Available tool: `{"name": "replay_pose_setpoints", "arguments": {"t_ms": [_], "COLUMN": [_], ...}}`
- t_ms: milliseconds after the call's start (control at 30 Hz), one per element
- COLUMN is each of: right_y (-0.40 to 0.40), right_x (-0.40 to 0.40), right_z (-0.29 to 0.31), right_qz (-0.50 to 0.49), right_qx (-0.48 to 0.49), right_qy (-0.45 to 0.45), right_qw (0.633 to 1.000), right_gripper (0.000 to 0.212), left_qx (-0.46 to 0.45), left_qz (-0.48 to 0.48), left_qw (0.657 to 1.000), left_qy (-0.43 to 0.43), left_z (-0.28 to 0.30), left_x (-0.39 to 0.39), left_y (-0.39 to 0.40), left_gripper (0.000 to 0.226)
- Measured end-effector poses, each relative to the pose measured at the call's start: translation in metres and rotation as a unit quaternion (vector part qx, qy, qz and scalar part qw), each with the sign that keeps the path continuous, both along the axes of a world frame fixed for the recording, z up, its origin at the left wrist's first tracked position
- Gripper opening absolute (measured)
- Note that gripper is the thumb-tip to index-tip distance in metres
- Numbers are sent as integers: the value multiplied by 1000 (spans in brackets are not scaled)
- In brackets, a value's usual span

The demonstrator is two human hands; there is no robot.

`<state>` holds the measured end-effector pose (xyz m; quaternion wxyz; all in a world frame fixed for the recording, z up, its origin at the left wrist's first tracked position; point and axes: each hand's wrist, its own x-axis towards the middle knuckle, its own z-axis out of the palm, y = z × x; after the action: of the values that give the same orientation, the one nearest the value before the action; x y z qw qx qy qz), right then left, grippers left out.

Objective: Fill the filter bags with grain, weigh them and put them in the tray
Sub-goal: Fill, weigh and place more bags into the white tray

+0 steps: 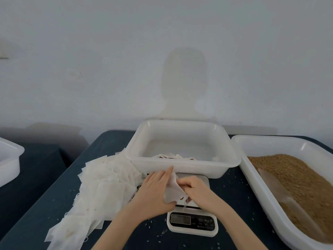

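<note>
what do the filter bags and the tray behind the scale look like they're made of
Filter bags: thin white non-woven fabric or paper, matte, slightly translucent, creasing softly. Tray: white plastic, smooth with a slight gloss and translucence; moulded rounded rim and corners.

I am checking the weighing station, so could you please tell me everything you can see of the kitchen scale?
The kitchen scale is a small white digital one with a dark platform and a dark front panel carrying a grey display and buttons; its reading is too blurred to tell. It sits flat on the dark table, in front of the white tray. Both hands work a filter bag just above its platform.
</note>
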<state>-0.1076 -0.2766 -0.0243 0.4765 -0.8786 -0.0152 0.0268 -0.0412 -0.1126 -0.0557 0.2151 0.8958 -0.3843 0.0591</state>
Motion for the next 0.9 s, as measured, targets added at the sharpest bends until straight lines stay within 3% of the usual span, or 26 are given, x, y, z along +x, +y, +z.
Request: {"name": "replay_pose_setpoints", "arguments": {"t_ms": [100,267,367,567,767,900], "right_y": [-1,-7,-13,-25,-39,-71], "right_x": [-1,-5,-8,-13,-21,-32], "right_z": [1,4,6,8,19,38], "right_qz": [-23,-28,-65,-111,-80,-116], "right_qx": [10,-62,-106,-148,-107,-111], "right_qy": [-29,-49,-50,-69,-56,-70], "right_qw": [999,996,991,980,990,985], "right_gripper": [30,14,31,22,10,13], "left_qx": [14,-7,-14,-57,-21,-32], "left_qz": [2,2,-5,-5,-11,-31], "left_qw": [1000,1000,999,996,998,996], "left_qy": [-13,27,33,64,64,82], "left_z": [0,5,8,19,25,33], "left_x": [-4,-4,-3,-5,1,4], "left_y": [-6,-18,-20,-29,-37,-46], "left_gripper": [105,93,82,47,35,20]}}
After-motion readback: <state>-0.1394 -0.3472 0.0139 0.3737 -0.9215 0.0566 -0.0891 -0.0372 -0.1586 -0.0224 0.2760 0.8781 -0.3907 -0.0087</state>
